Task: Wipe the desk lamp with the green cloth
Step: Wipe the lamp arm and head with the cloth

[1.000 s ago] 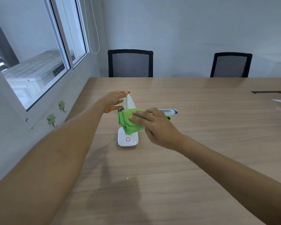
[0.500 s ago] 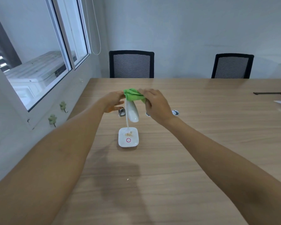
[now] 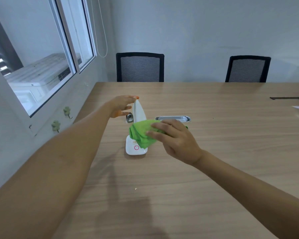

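The desk lamp [image 3: 138,116] is stood on the wooden surface [image 3: 214,152] near its window side, and its white head is tilted upright, the tip being pinched at the top by the left hand [image 3: 122,106]. That hand is closed lightly on the lamp tip, with thumb and forefinger meeting on it and the remaining fingers curled just beside the head. The green cloth [image 3: 141,134] is gripped in the right hand [image 3: 175,138], whose fingers are spread over the bunched fabric and pressed against the lower part of the lamp head. The cloth is folded into a thick wad and is held directly above the lamp's square white base [image 3: 135,148], on which a small pink ring is marked. Part of the base is hidden by the cloth. Whether the cloth touches the base cannot be told.

Just behind the lamp, a silver cable port [image 3: 173,118] is set into the surface, and a small metal fitting [image 3: 130,117] is seen beside the lamp head. A tiny crumb [image 3: 136,188] lies on the surface nearer the person. Further off, two black mesh chairs [image 3: 140,67] are drawn up at the far edge. A window [image 3: 41,62] is set in the wall on the left, with two small green hooks [image 3: 66,111] fixed beneath it.
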Demonstrator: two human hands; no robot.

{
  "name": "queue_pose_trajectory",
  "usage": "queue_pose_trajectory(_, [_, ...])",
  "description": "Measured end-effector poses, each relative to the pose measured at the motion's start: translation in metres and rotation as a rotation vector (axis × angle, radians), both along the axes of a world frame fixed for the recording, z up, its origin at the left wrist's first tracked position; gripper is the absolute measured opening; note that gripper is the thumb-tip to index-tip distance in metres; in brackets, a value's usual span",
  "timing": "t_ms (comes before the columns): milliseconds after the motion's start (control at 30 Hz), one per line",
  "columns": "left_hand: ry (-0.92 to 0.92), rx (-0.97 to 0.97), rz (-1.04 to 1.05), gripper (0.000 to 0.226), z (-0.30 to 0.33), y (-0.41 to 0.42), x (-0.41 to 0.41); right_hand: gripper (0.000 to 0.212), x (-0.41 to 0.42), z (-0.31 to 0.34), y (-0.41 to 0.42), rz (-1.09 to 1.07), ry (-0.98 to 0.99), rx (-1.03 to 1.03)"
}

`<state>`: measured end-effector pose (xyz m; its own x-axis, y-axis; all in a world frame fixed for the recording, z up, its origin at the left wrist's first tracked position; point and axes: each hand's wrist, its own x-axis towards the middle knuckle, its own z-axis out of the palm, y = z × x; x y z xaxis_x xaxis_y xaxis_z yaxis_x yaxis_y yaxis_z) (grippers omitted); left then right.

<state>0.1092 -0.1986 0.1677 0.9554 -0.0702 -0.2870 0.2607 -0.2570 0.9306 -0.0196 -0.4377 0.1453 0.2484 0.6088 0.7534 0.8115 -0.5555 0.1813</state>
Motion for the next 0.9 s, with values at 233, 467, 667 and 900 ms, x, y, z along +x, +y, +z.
queue_pose_trajectory(233, [-0.039,-0.036,-0.013,0.037,-0.003,0.001,0.004,0.039,0.05,0.028,0.033,-0.152,0.139,0.028])
queue_pose_trajectory(467, [-0.03,-0.001,-0.009,0.032,-0.002,-0.001,0.002,0.041,0.023,0.002,0.034,-0.062,0.169,-0.106])
queue_pose_trajectory(667, [-0.01,0.016,-0.009,0.021,0.001,-0.001,-0.001,0.039,-0.014,-0.017,0.001,-0.017,0.028,0.011])
queue_pose_trajectory(900, [-0.011,-0.016,0.004,0.03,0.002,0.0,-0.004,0.035,-0.001,-0.039,-0.025,-0.166,0.14,0.344])
